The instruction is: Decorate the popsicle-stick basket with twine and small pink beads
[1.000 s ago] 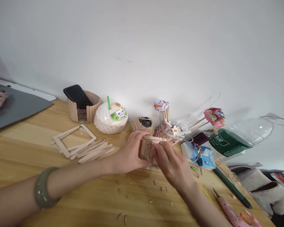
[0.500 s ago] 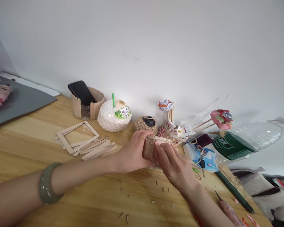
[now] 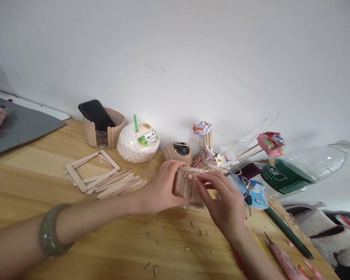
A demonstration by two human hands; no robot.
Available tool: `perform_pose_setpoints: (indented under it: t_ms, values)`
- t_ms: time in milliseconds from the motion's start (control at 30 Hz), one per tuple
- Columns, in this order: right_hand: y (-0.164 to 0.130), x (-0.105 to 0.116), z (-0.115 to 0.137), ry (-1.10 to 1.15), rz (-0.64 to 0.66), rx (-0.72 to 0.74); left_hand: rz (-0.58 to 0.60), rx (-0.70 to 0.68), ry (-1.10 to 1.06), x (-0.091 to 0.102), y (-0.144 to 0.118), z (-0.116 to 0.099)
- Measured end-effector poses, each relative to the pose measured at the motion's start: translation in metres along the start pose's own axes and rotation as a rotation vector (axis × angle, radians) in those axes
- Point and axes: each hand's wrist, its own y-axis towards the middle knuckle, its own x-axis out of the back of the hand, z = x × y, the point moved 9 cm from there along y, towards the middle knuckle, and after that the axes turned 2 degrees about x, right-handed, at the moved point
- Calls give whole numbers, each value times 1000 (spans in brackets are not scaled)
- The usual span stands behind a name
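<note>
My left hand [image 3: 165, 186] grips the left side of a small box made of craft sticks [image 3: 189, 193], with the thumb low on its front and the fingers over its top edge. On the box's front, near the top, sits a small flower decoration [image 3: 188, 176] with a pink centre. My right hand [image 3: 221, 198] is at the box's right side, just right of the flower. Its thumb and forefinger are bent, with their tips close together and nothing visible between them. A ball of twine [image 3: 177, 152] stands right behind the box.
To the left lie loose craft sticks [image 3: 119, 184] and a square stick frame [image 3: 83, 182]. Behind them are a stick holder with a phone [image 3: 96, 114] and a wrapped coconut [image 3: 137, 146]. A plastic bottle [image 3: 297, 175], paper flowers [image 3: 270, 144] and a green pen-like tool [image 3: 288, 233] are on the right.
My right hand has drawn back to the right from the box's front, its fingers loosening, and the flower decoration is now uncovered. My left hand keeps its hold on the box.
</note>
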Motion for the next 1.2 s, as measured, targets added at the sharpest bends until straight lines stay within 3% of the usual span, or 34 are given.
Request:
perform_pose_setpoints:
  t_ms: [200, 600, 900, 1200]
  values:
    - [2, -9, -4, 55, 37, -6, 31, 43, 3, -2, 0, 1]
    - [-2, -10, 7, -91, -32, 191, 21, 62, 7, -2, 1, 3]
    - [3, -2, 2, -64, -116, 132, 22, 58, 18, -2, 0, 5]
    - [0, -9, 14, -241, 12, 242, 9, 54, -6, -2, 0, 5]
